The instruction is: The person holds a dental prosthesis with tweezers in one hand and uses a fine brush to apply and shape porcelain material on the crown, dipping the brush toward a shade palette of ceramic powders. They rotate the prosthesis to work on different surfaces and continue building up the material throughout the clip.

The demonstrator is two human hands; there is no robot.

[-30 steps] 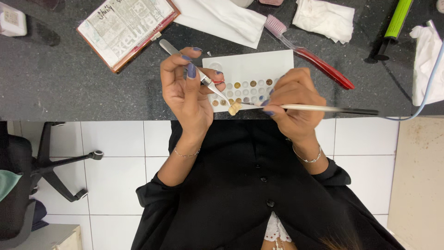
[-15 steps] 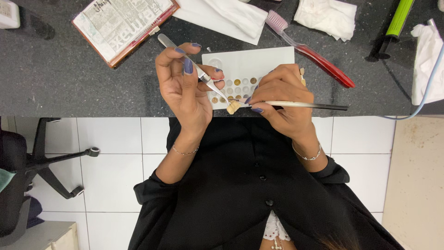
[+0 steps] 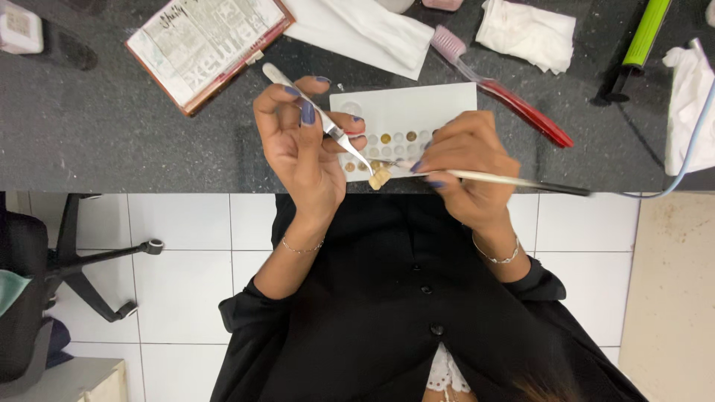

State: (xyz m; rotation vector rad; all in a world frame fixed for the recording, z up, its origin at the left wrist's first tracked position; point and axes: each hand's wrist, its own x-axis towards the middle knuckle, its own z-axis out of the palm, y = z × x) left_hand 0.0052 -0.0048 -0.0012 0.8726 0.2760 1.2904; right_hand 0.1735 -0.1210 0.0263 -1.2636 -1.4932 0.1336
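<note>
Dark speckled counter (image 3: 112, 141), white tile floor below. Left hand (image 3: 305, 149) pinches tweezers (image 3: 320, 119); tips clamp small cream tooth-like piece (image 3: 380, 178) at counter edge. Right hand (image 3: 465, 164) closed on thin brush (image 3: 514, 181), tip at piece. Step judged: painting piece. Next calls for steady grip, light strokes. White palette (image 3: 424, 104) behind hands: round wells hold brown, yellow, grey dabs. Toothbrush (image 3: 506, 93) beside.

Toothbrush (image 3: 514, 100) blocks right of palette (image 3: 417, 104); bare counter (image 3: 97, 141) left.
</note>
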